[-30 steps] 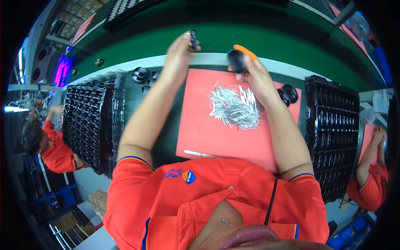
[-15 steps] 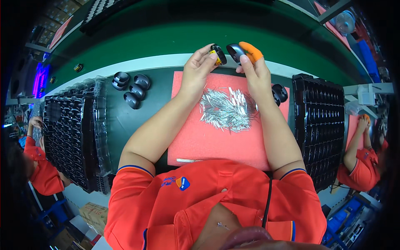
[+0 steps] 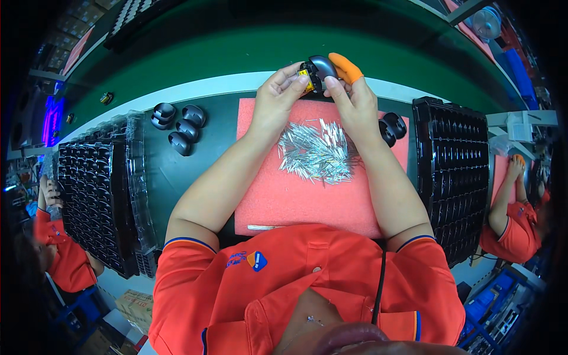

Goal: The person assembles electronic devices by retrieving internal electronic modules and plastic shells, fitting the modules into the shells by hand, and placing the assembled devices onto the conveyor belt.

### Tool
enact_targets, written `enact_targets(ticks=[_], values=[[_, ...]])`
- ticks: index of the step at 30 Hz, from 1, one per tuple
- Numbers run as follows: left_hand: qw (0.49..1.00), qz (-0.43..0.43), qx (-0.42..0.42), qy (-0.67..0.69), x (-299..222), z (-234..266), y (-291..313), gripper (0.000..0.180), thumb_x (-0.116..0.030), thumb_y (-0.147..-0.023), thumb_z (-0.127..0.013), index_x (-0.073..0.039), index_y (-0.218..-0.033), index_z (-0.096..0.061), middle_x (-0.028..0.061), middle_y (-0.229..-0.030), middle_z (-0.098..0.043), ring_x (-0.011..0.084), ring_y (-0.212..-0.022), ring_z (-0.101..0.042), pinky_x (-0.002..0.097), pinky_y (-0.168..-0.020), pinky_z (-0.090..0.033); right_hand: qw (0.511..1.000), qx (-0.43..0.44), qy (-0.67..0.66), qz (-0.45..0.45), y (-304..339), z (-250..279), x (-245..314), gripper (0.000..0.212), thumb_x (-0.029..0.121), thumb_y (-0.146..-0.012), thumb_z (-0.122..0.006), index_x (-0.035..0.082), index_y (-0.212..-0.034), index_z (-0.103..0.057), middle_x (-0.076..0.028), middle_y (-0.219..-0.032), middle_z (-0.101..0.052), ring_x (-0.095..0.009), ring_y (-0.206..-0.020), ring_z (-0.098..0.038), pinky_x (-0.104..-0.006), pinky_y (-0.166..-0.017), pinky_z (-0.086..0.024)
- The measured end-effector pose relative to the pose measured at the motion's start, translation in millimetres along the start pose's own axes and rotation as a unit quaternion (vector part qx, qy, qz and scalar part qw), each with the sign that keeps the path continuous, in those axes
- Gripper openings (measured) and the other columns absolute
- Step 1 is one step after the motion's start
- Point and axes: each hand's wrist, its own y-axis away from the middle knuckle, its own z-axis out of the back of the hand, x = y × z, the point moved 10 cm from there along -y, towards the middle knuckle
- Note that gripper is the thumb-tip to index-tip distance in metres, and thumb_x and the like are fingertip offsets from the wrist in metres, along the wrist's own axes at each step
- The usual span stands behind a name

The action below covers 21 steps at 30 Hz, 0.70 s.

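My left hand (image 3: pixel 281 89) pinches a small black part with yellow tape (image 3: pixel 307 78) on its side. In my right hand (image 3: pixel 352 94) is a glossy dark rounded shell (image 3: pixel 322 66); an orange finger cover (image 3: pixel 345 67) sits on one finger. Shell and black part meet above the far edge of the pink foam mat (image 3: pixel 260 201), and whether they are joined cannot be made out. Below my hands, a pile of thin silvery strips (image 3: pixel 316 154) lies on the mat. Two dark shells (image 3: pixel 391 129) rest beside my right forearm.
Several dark shells (image 3: pixel 184 130) lie on the dark table at left. Stacked black trays (image 3: pixel 94 201) stand farther left, another black tray (image 3: pixel 451 177) at right. Beyond runs a green belt (image 3: pixel 236 53) carrying a small part (image 3: pixel 106 98). A white stick (image 3: pixel 261 227) lies near me. Co-workers sit on both sides.
My right hand has moved left, bringing the shell from apart to against the black part. My left hand has stayed nearly in place, still holding its part.
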Motion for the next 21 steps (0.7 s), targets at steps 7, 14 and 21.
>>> enact_targets(ticks=[7, 14, 21], values=[[1.0, 0.004, -0.006, -0.004, -0.7, -1.1, 1.8, 0.041, -0.017, -0.09, -0.064, 0.003, -0.123, -0.052, 0.0116, -0.108, -0.063, 0.0145, -0.099, -0.06, 0.0277, -0.091, -0.047, 0.998, 0.043, -0.007, -0.053, -0.1, -4.2, -13.9, 0.041, 0.017, -0.09, -0.063, 0.0, -0.126, -0.052, -0.008, -0.101, -0.062, -0.009, -0.078, -0.06, -0.0231, -0.073, -0.05], [1.0, 0.001, -0.006, -0.009, -4.9, -2.1, 3.1, 0.039, -0.017, -0.09, -0.064, 0.002, -0.121, -0.053, 0.0129, -0.107, -0.063, 0.0153, -0.1, -0.06, 0.0286, -0.091, -0.047, 0.995, 0.048, 0.067, -0.052, -0.5, -2.8, -8.0, 0.042, 0.019, -0.088, -0.066, 0.002, -0.124, -0.054, -0.005, -0.089, -0.063, -0.007, -0.074, -0.057, -0.0223, -0.07, -0.048], [1.0, -0.004, -0.003, -0.021, -4.7, -1.6, 2.3, 0.037, -0.015, -0.09, -0.063, 0.002, -0.121, -0.052, 0.0125, -0.108, -0.063, 0.0154, -0.101, -0.059, 0.0295, -0.092, -0.047, 0.998, 0.019, 0.041, -0.039, -1.9, 2.2, -8.2, 0.042, 0.022, -0.087, -0.067, 0.005, -0.124, -0.056, -0.003, -0.084, -0.063, -0.007, -0.07, -0.055, -0.0214, -0.066, -0.045]])
